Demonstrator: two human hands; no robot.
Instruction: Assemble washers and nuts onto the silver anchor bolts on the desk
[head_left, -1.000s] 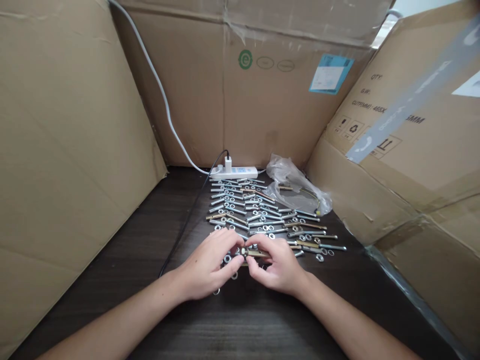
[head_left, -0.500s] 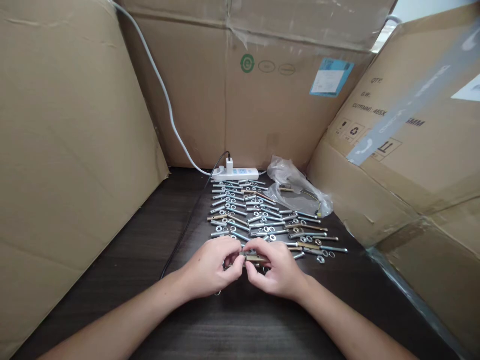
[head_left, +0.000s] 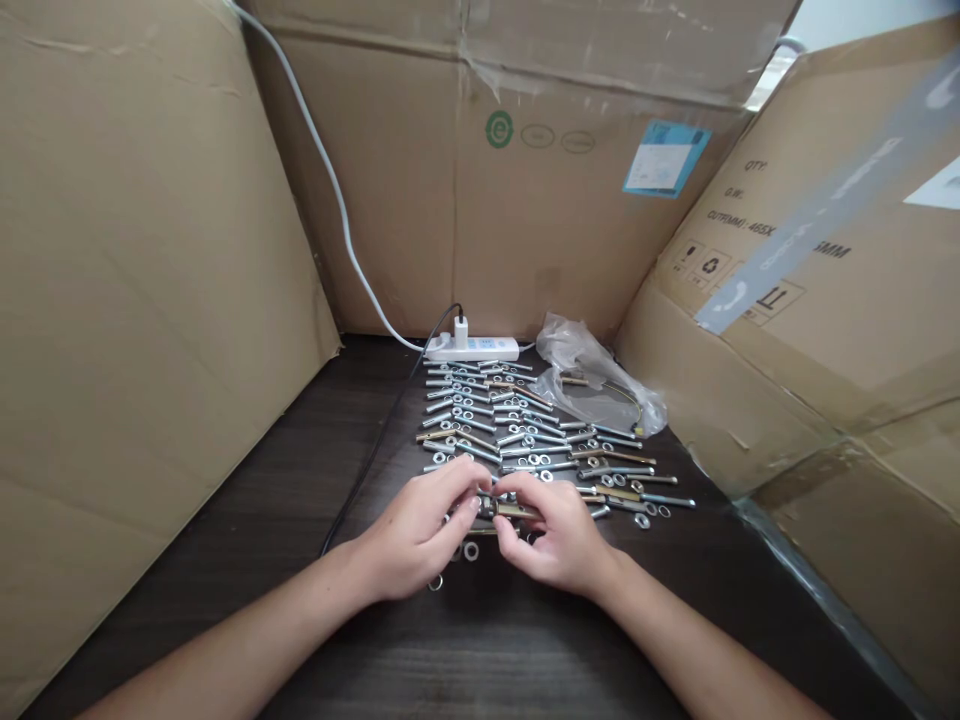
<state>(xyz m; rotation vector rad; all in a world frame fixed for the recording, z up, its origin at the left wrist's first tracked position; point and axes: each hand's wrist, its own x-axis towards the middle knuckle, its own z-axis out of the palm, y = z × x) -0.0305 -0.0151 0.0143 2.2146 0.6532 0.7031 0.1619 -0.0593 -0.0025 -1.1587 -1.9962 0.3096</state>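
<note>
A brass-coloured expansion bolt (head_left: 517, 510) lies level between my hands. My right hand (head_left: 559, 535) is closed around its sleeve, with thumb and forefinger near the left end. At that end, a nut (head_left: 487, 507) shows beside the fingertips of my left hand (head_left: 424, 525), which is curled in a loose pinch on the bolt's end. My fingers partly hide the contact there. Under my hands, another brass-coloured rod (head_left: 491, 531) rests on the table. A flat washer (head_left: 470, 551) and a thin ring (head_left: 436, 582) lie below my left hand.
Rows of bolts, sleeves, nuts and washers (head_left: 532, 450) cover the dark table (head_left: 262, 560) beyond my hands. A white power strip (head_left: 480, 349), a black cable (head_left: 367, 465) and a clear plastic bag (head_left: 577, 365) are behind. Cardboard boxes (head_left: 390, 200) wall three sides.
My left thumb and fingers have shifted slightly up and back, so the nut on the bolt's end and the washer below now show. My right hand stays nearly still around the bolt.
</note>
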